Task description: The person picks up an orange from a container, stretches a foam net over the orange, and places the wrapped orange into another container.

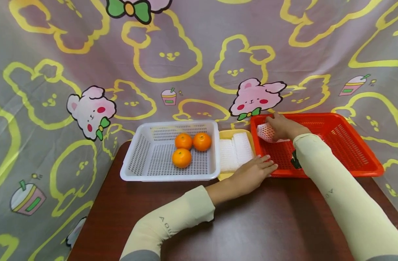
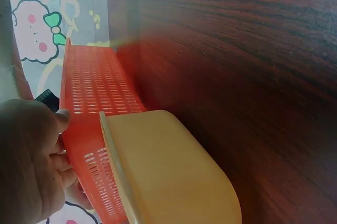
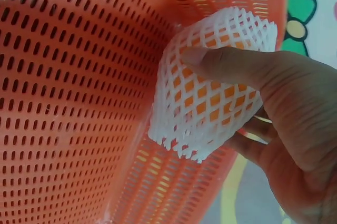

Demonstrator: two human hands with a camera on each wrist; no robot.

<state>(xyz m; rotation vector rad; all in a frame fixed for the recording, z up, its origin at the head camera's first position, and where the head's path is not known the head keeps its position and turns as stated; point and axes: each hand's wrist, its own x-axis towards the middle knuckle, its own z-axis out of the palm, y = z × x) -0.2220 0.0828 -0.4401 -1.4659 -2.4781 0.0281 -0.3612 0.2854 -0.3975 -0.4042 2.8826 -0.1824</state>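
My right hand (image 1: 283,127) grips an orange wrapped in a white foam net (image 3: 210,81), low in the back left corner of the red basket (image 1: 344,173). In the right wrist view the thumb lies across the net, and orange peel shows through its mesh. My left hand (image 1: 253,174) rests at the red basket's near left corner, its fingers reaching over the rim. Beside it stands a shallow yellow tray (image 2: 168,166) that bears white foam nets (image 1: 241,149), partly behind the left hand.
Left of the yellow tray, a white basket (image 1: 169,178) holds three bare oranges (image 1: 181,158). A small dark object (image 1: 295,160) shows by the red basket's near side, partly covered by the right sleeve. Patterned cloth (image 1: 199,61) hangs behind the brown table (image 1: 238,224).
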